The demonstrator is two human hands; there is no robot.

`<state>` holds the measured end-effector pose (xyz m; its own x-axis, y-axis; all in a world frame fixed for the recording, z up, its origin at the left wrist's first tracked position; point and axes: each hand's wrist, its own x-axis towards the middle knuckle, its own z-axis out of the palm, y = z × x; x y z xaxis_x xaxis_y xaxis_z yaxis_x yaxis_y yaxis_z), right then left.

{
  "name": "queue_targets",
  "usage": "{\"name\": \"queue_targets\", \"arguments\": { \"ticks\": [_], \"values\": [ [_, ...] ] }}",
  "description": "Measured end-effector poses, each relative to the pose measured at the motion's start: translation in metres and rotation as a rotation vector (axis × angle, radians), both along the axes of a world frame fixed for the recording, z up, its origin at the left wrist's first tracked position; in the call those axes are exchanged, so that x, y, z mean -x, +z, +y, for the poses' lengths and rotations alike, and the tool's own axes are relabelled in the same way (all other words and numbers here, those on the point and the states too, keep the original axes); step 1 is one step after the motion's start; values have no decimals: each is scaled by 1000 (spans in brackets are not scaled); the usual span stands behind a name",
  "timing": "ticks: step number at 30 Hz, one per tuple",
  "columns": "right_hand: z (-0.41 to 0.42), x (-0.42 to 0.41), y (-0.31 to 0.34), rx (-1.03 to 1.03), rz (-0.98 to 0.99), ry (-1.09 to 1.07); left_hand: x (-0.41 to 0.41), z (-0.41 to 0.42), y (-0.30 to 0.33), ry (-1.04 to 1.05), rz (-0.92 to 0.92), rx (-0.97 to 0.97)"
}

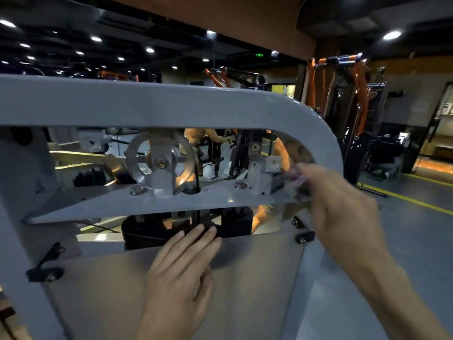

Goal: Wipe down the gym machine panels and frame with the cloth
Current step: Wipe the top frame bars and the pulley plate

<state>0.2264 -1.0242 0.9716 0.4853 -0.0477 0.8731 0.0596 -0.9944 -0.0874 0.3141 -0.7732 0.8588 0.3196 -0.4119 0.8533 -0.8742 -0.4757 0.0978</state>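
Observation:
The grey machine frame [171, 104] arches across the view and curves down on the right. Below it a frosted panel [257, 271] covers the weight stack. My left hand [181, 271] lies flat on the panel's top edge, fingers straight. My right hand [343, 204], blurred by motion, reaches inside the frame's right corner and pinches a small pinkish cloth [297, 177] against the inner plate [208, 200], beside a grey bracket [264, 177]. Most of the cloth is hidden by the fingers.
A silver pulley wheel [159, 160] and a black cable [197, 192] sit on the inner plate. Black panel clips [305, 236] hold the panel. Orange-framed machines [343, 94] stand at the right over a grey floor with yellow lines [416, 202]. A mirror lies behind.

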Motion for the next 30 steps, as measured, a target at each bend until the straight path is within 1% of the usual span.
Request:
{"name": "queue_targets", "arguments": {
  "ticks": [2,4,7,9,12,14,16,18,21,23,26,28,29,30],
  "values": [
    [-3,-11,-9,109,110,-38,3,-18,0,-9,8,-29],
    [-9,-13,-17,161,149,-33,4,-31,1,2,-2,-46],
    [-17,-10,-19,144,91,49,2,-39,2,25,-20,-38],
    [-12,-20,-18,122,59,65,2,-41,2,39,-17,-18],
    [-2,-37,-20,17,34,51,4,-44,2,54,-12,4],
    [-4,-32,-19,-42,56,139,5,-45,3,65,-12,8],
    [-11,-19,-14,-35,73,215,6,-46,3,81,-11,8],
    [-16,-15,-2,7,96,185,8,-48,4,95,6,18],
    [-5,-27,13,6,233,63,9,-48,2,108,28,28],
    [2,-37,19,40,313,13,10,-48,2,110,26,30],
    [-2,-19,28,-4,500,30,10,-48,4,106,26,34],
    [1,5,37,72,631,48,10,-49,4,102,29,41],
    [5,12,40,105,615,80,10,-49,5,97,31,52],
    [12,18,43,75,527,166,9,-50,5,96,32,63]
  ]
}}
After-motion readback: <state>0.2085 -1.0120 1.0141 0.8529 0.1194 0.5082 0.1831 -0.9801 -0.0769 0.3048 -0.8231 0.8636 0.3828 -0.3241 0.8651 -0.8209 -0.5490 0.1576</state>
